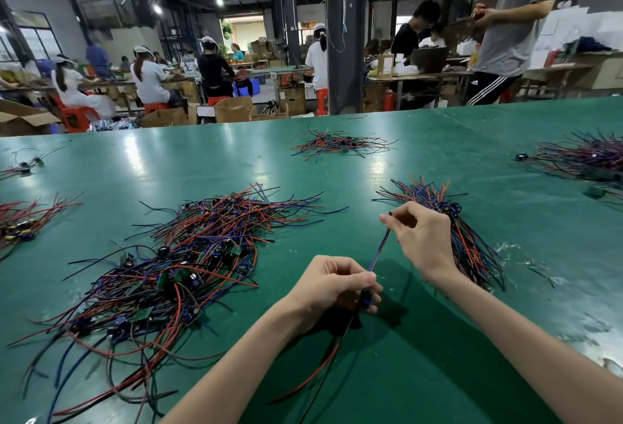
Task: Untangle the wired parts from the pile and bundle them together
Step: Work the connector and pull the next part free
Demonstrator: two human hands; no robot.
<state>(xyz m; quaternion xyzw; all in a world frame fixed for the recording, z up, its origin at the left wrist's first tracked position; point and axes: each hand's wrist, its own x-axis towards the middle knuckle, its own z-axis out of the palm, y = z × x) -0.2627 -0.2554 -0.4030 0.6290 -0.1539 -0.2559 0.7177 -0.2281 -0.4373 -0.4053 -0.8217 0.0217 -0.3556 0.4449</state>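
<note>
Both forearms bare, reaching in from the near edge of the surface (438,160). Left hand (332,283) low, fingers curled, gripping the wired part (378,251). Right hand (423,238) raised further in, thumb and forefinger pinching its wire end.

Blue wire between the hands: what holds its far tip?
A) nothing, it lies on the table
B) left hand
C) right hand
C: the right hand pinches the far tip of the blue wire, while the left hand grips its near end.
</note>
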